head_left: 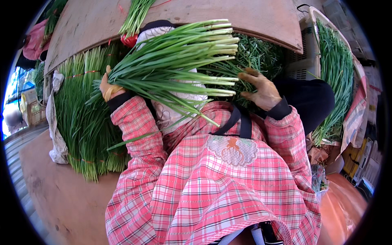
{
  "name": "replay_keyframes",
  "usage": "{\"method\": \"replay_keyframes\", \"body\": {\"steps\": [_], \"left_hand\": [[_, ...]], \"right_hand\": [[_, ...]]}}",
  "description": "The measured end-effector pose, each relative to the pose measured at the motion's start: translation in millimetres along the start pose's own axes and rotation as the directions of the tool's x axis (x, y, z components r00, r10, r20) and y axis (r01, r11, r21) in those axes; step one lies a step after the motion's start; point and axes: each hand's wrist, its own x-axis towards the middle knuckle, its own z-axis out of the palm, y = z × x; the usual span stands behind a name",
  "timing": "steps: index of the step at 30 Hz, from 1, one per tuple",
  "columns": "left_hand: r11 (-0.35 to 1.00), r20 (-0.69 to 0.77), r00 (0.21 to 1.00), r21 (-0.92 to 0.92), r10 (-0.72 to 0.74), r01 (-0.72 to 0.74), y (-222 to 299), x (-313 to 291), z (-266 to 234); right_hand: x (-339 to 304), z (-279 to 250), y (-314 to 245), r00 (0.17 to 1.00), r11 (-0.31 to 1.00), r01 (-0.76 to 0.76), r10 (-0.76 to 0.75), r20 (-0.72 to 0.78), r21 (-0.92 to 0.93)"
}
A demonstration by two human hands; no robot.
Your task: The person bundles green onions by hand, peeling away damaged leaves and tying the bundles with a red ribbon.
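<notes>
My left hand (108, 88) is closed around the leafy end of a loose bunch of garlic chives (175, 59). The bunch lies across above my lap, its pale cut stem ends fanned out to the right. Close to those stem ends, my right hand (265, 93) has its fingers apart and grips nothing I can see. Both hands look covered by thin yellowish gloves. Behind my right hand sits a dark green heap of loose leaves (261, 51), partly hidden by the bunch.
Tied chive bundles (81, 110) are stacked at the left. Ahead is a wooden board (224, 14) with another tied bunch (136, 16) on it. At the right a pale plastic crate (314, 45) holds long greens (337, 77). Another person's pink sleeve (34, 45) shows far left.
</notes>
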Motion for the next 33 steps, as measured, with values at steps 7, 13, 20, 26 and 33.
{"method": "replay_keyframes", "body": {"steps": [7,13,20,26,33], "left_hand": [[0.995,-0.015,0.996,-0.05,-0.082,0.081,-13.3,3.7,10.0],[0.993,-0.199,0.973,-0.013,0.113,-0.118,-9.6,-35.8,56.5],[0.988,-0.178,0.973,-0.026,0.146,-0.153,7.9,-53.7,69.5],[0.97,-0.176,0.966,-0.116,0.19,-0.212,4.3,-46.3,66.4],[0.982,-0.197,0.963,0.003,0.186,-0.189,5.7,-47.4,67.0]], "right_hand": [[26.7,68.3,-40.8,0.942,0.923,0.063,-0.181,0.283,0.38],[14.9,56.6,-34.0,0.976,0.895,0.145,-0.199,0.088,0.422],[3.3,-2.1,16.9,0.993,0.954,-0.111,0.096,-0.064,-0.28],[-4.1,-54.3,36.4,0.804,0.724,-0.285,-0.176,-0.568,-0.628],[7.3,31.6,-76.6,0.918,0.908,0.377,-0.392,-0.059,-0.181]]}}
